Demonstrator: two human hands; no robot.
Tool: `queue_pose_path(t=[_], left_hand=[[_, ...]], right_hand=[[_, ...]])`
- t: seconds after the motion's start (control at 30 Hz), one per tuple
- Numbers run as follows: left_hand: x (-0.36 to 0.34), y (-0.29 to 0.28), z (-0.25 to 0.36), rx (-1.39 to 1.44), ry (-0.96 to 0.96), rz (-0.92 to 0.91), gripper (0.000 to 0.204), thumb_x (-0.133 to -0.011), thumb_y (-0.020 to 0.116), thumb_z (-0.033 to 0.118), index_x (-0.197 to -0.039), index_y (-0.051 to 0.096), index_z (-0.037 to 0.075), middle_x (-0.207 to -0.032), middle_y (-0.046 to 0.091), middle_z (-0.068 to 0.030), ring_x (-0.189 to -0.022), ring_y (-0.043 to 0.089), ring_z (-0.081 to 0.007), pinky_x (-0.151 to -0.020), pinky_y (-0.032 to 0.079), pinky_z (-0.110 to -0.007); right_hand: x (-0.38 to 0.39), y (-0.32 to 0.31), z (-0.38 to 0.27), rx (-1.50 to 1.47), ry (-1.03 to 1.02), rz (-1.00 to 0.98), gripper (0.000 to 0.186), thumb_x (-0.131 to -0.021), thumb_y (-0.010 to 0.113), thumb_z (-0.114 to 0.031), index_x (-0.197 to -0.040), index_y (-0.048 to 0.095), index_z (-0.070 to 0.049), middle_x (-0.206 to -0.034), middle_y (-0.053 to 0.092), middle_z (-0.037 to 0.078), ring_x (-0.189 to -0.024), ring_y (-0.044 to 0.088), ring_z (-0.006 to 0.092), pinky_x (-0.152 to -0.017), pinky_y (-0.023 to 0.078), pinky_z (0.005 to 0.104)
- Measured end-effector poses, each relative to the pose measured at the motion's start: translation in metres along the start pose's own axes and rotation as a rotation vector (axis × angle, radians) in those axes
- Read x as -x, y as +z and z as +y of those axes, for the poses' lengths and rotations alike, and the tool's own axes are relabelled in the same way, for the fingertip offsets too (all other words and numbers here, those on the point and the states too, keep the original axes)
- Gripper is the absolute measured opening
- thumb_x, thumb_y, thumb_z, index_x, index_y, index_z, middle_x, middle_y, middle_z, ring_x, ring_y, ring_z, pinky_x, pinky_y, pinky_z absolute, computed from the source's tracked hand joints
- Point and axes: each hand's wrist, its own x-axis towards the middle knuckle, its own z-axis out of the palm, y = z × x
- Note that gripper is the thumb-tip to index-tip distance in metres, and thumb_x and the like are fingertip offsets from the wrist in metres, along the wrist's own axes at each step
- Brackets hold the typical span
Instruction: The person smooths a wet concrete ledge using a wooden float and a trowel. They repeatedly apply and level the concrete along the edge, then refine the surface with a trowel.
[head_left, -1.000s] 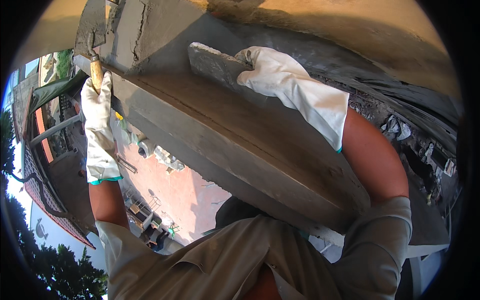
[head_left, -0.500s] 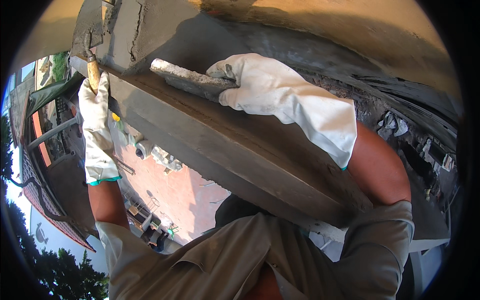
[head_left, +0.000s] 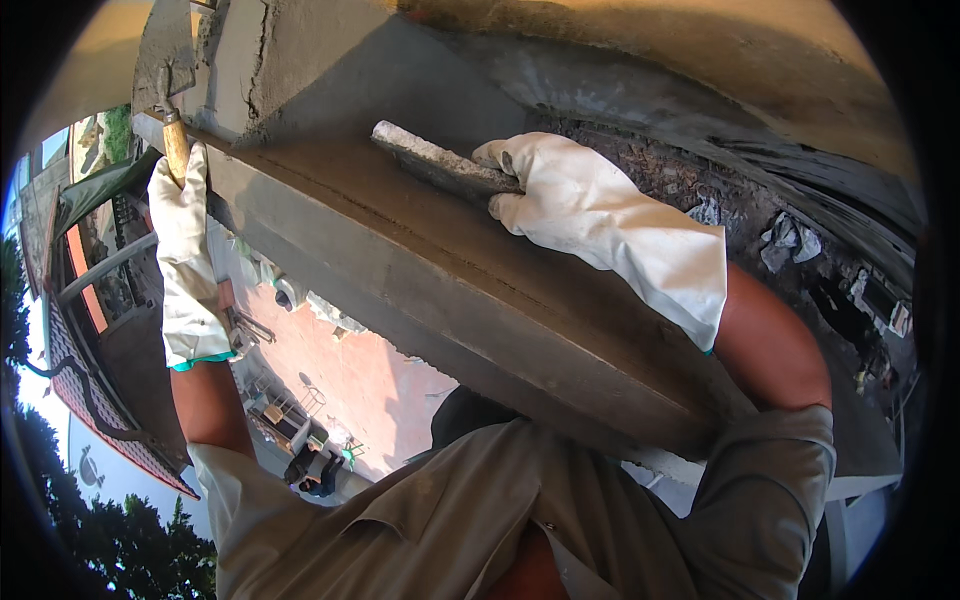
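Observation:
My left hand (head_left: 184,240), in a long white glove, is closed round the wooden handle of a trowel (head_left: 175,145). The trowel's grey blade points up, against the wall at the far left. In my right hand (head_left: 570,190), gloved the same way, is a flat plastering float (head_left: 430,165) with a cement-crusted edge. Its grip is hidden by the glove. The float is over the top of a grey cement ledge (head_left: 480,285), tilted; whether its whole face touches the surface I cannot tell. The ledge runs from upper left to lower right in front of me.
Behind the ledge rises a wall (head_left: 660,50), part yellowish, part damp grey cement. Rubble and crumpled scraps (head_left: 790,240) lie at the right. Far below the ledge is a reddish paved yard (head_left: 350,385) with stools and other objects. A tiled roof (head_left: 110,400) and trees stand at the left.
My right hand has slid the float to the right and slightly nearer along the ledge. My left hand and the trowel have shifted only a little in view, to the left.

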Motion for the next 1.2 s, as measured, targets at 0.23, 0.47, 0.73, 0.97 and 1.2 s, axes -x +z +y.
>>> queue_pose_path(t=[0.23, 0.47, 0.73, 0.97, 1.2], left_hand=[[-0.007, -0.001, -0.018, 0.069, -0.027, -0.023, 0.016, -0.104, 0.075, 0.007, -0.116, 0.065, 0.003, -0.102, 0.069, 0.0031, -0.087, 0.063, -0.0048, -0.079, 0.052, -0.021], [-0.014, -0.007, -0.03, 0.001, -0.026, -0.077, 0.011, -0.107, 0.072, 0.008, -0.114, 0.066, 0.003, -0.103, 0.071, 0.0015, -0.09, 0.065, -0.0064, -0.081, 0.053, -0.02], [-0.017, -0.002, -0.029, 0.135, -0.056, -0.048, 0.013, -0.106, 0.074, 0.01, -0.109, 0.065, 0.001, -0.098, 0.069, 0.0022, -0.087, 0.06, -0.0047, -0.079, 0.05, -0.022], [-0.032, -0.009, -0.062, 0.277, -0.074, -0.05, 0.014, -0.107, 0.073, 0.011, -0.114, 0.067, 0.001, -0.1, 0.071, 0.0019, -0.088, 0.062, -0.0047, -0.08, 0.051, -0.021], [-0.046, -0.014, -0.089, 0.292, -0.149, -0.039, 0.023, -0.108, 0.068, 0.007, -0.128, 0.064, -0.005, -0.118, 0.072, -0.0085, -0.104, 0.07, -0.0131, -0.093, 0.058, -0.024]], right_hand=[[0.059, -0.016, -0.021, -0.003, -0.273, -0.001, 0.053, -0.094, 0.07, -0.012, -0.146, 0.063, 0.0, -0.142, 0.067, 0.024, -0.132, 0.064, 0.0378, -0.116, 0.049, 0.0386], [0.109, -0.039, -0.001, -0.478, -0.125, -0.014, 0.057, -0.086, 0.068, -0.004, -0.141, 0.063, 0.008, -0.118, 0.075, 0.013, -0.106, 0.068, 0.019, -0.101, 0.054, 0.0299], [0.072, -0.024, 0.014, -0.048, 0.131, 0.077, 0.048, -0.096, 0.068, -0.009, -0.143, 0.064, -0.001, -0.11, 0.076, 0.016, -0.095, 0.071, 0.0257, -0.094, 0.056, 0.0321], [0.101, -0.026, 0.011, -0.024, -0.056, -0.003, 0.055, -0.092, 0.073, -0.01, -0.146, 0.064, -0.001, -0.133, 0.072, 0.024, -0.115, 0.073, 0.0317, -0.104, 0.055, 0.0363], [0.169, -0.065, 0.02, -0.309, 0.161, 0.14, 0.047, -0.084, 0.075, -0.001, -0.132, 0.074, -0.003, -0.106, 0.079, 0.006, -0.092, 0.07, 0.0113, -0.088, 0.058, 0.0281]])
